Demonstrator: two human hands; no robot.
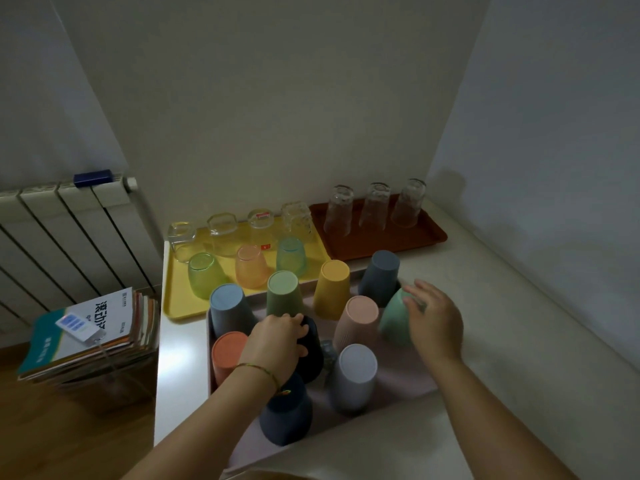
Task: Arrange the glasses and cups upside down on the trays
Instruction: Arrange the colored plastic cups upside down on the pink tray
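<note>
A pale pink tray (pixel 398 381) in front of me holds several upside-down coloured cups. My left hand (pixel 277 341) grips a dark navy cup (pixel 311 351) near the tray's middle. My right hand (pixel 434 320) rests with spread fingers on a mint green cup (pixel 393 322) at the tray's right side; the cup looks tilted. Behind, a yellow tray (pixel 173 299) carries several inverted glasses, clear and tinted. A brown tray (pixel 381 244) at the back right bears three inverted clear glasses (pixel 374 207). A small clear glass (pixel 329 351) peeks out beside the navy cup.
The white counter ends at walls behind and to the right. A radiator (pixel 69 237) with a blue object on top stands on the left. A stack of books (pixel 93 334) sits below it, by the counter's left edge. Wooden floor shows at the lower left.
</note>
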